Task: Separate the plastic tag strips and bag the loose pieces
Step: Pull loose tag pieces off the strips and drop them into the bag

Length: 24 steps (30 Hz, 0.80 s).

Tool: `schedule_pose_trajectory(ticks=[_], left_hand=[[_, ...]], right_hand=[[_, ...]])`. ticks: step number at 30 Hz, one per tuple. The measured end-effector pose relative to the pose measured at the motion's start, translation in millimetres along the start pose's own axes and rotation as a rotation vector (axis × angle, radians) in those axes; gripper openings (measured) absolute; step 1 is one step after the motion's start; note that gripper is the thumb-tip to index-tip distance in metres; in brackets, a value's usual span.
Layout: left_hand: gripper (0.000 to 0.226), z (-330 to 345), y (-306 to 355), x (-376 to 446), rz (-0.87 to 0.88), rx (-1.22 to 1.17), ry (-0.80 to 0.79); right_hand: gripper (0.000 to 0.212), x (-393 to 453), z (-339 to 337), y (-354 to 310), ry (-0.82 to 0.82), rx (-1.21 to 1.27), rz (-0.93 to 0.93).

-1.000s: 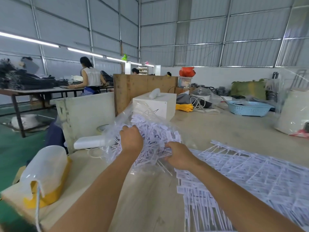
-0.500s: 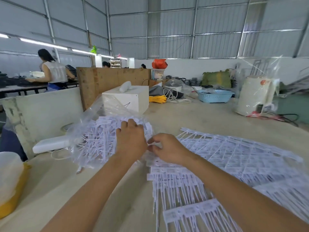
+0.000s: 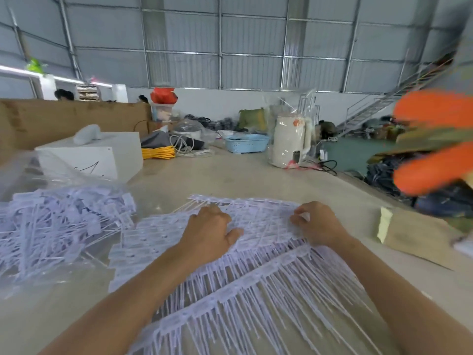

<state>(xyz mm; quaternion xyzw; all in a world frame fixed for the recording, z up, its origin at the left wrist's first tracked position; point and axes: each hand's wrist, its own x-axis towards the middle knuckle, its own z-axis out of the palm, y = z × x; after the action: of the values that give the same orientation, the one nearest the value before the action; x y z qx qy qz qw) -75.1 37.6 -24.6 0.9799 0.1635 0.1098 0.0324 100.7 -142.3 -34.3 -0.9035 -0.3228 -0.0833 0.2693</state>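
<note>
A wide sheet of joined white plastic tag strips [image 3: 256, 278] lies flat on the table in front of me, its thin tails pointing toward me. My left hand [image 3: 208, 233] rests palm down on the sheet's far middle, fingers spread. My right hand [image 3: 316, 224] pinches the sheet's far right edge between thumb and fingers. To the left sits a clear plastic bag [image 3: 51, 175] holding a heap of loose white tags [image 3: 58, 226], apart from both hands.
A white box [image 3: 102, 156] stands behind the bag. Further back are yellow cords [image 3: 158, 151], a blue basket [image 3: 247, 144] and a cream kettle [image 3: 290, 144]. A cardboard piece [image 3: 414, 237] lies at the right table edge. Blurred orange shapes [image 3: 435, 142] fill the right.
Both hands have left the bag of loose tags and moved right onto the flat sheet of strips. The bag now lies on the table at left. My view has swung right.
</note>
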Motion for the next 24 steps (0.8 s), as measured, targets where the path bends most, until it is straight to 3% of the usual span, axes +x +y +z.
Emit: schedule_pose_trajectory(ticks=[7, 10, 13, 19, 24], left_hand=[[0.059, 15, -15, 62, -0.310, 0.050, -0.056], [0.051, 21, -28, 84, -0.386, 0.047, -0.077], [0.047, 29, -34, 100, -0.450, 0.011, -0.094], [0.022, 33, -25, 107, -0.507, -0.032, 0.079], [0.030, 23, -32, 105, -0.423, -0.089, 0.134]], right_hand=[[0.029, 3, 13, 19, 0.052, -0.047, -0.032], [0.025, 6, 10, 27, 0.101, -0.032, -0.030], [0.029, 9, 8, 38, 0.052, -0.086, 0.037], [0.033, 11, 10, 41, -0.003, -0.013, 0.134], [0.040, 14, 14, 46, 0.027, 0.087, 0.236]])
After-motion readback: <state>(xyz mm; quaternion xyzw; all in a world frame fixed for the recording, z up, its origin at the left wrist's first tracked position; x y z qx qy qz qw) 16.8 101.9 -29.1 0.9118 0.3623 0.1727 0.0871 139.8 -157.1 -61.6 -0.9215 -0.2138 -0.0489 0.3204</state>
